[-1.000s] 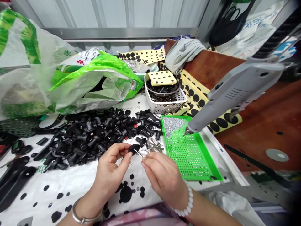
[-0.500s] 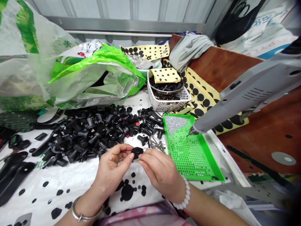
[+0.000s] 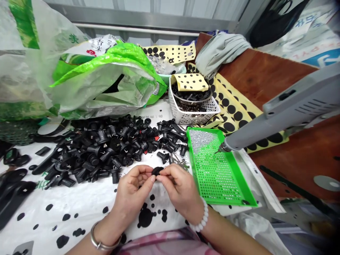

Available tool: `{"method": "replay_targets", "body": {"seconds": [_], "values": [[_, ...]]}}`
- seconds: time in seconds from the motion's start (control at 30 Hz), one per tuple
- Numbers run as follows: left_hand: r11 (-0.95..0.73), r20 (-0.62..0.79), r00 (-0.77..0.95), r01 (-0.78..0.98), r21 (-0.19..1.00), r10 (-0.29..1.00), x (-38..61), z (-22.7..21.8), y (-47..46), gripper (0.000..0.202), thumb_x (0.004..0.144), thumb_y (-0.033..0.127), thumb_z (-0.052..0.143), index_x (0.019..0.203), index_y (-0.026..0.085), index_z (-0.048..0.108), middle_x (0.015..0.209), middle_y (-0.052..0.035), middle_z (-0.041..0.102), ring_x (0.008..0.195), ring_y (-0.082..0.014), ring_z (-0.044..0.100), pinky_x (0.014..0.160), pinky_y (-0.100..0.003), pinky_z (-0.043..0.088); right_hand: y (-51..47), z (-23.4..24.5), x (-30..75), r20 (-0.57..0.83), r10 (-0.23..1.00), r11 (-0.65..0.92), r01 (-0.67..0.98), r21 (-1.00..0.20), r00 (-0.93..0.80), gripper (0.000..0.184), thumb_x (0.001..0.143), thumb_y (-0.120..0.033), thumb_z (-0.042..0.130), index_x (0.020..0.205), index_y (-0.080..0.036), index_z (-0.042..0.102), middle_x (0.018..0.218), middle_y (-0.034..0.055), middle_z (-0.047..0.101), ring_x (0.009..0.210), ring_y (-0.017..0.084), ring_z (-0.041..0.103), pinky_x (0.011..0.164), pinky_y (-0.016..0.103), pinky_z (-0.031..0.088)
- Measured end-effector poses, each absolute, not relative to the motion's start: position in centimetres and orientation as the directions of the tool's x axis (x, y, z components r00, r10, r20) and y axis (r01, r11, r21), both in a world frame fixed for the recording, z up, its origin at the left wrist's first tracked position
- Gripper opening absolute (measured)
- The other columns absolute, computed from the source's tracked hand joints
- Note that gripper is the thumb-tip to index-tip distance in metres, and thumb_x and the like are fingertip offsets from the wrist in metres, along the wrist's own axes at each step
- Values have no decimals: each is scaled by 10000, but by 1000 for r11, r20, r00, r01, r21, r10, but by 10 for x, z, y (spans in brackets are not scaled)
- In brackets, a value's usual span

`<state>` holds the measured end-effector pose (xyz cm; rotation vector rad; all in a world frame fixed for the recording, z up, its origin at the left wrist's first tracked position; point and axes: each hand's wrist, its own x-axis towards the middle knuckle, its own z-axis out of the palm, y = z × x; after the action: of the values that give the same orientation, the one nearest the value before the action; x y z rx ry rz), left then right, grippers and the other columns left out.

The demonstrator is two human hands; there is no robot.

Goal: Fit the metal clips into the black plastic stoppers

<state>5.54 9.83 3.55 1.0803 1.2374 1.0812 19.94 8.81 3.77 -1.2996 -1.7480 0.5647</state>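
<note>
A small round black plastic part (image 3: 157, 171) is pinched between my two hands, above the white sheet at the near side of the pile. My left hand (image 3: 134, 191) grips its left edge with thumb and forefinger. On its right edge, the fingertips of my right hand (image 3: 181, 187) are closed, hiding part of it. Just beyond my hands lies a heap of black plastic parts (image 3: 103, 141), many with a round cap and short stem. Small metal strips (image 3: 179, 160) lie beyond my right hand. Several black round stickers (image 3: 145, 216) are scattered below my hands.
A green perforated tray (image 3: 221, 170) holds small silver screws (image 3: 202, 140). Over it hangs a grey electric screwdriver (image 3: 247, 132). Behind stand a white basket (image 3: 192, 116) with black and metal parts, sheets of black round stickers (image 3: 231, 108), and a green-and-white bag (image 3: 127, 74) at left.
The black part has been tipped from facing the camera to a more edge-on angle. My right fingers have moved in closer around it. The camera view has shifted slightly.
</note>
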Motion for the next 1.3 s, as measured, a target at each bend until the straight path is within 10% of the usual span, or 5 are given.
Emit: {"method": "replay_targets", "body": {"seconds": [0.2, 0.6, 0.83, 1.3], "values": [[140, -137, 56, -56, 988, 989, 57, 24, 96, 203, 705, 224, 675, 873, 163, 578, 782, -22, 635, 745, -132, 622, 710, -238, 529, 86, 30, 193, 225, 972, 180, 404, -897, 64, 82, 820, -176, 559, 738, -182, 566, 727, 13, 557, 666, 141, 555, 570, 245, 459], [-108, 73, 196, 178, 978, 978, 54, 30, 87, 187, 784, 201, 607, 954, 175, 532, 870, -29, 592, 775, -139, 599, 733, -277, 509, 86, 27, 204, 340, 941, 307, 401, -863, 10, 59, 844, -168, 544, 803, -195, 578, 924, 56, 578, 918, 187, 563, 803, 325, 459], [-370, 259, 298, 421, 828, 919, 30, 42, 83, 320, 840, 134, 500, 1157, 163, 520, 982, -84, 593, 839, -156, 583, 800, -301, 483, 81, 31, 217, 424, 889, 455, 446, -771, -174, 35, 856, -181, 546, 863, -214, 558, 982, 59, 570, 946, 181, 560, 823, 299, 456], [-626, 416, 469, 549, 554, 779, 21, 44, 76, 203, 882, 154, 408, 896, 127, 608, 702, -60, 594, 650, -150, 539, 611, -240, 466, 65, 18, 212, 480, 810, 586, 450, -674, -337, 138, 842, -198, 577, 978, -209, 599, 1048, 70, 616, 982, 178, 609, 858, 230, 507]]}}
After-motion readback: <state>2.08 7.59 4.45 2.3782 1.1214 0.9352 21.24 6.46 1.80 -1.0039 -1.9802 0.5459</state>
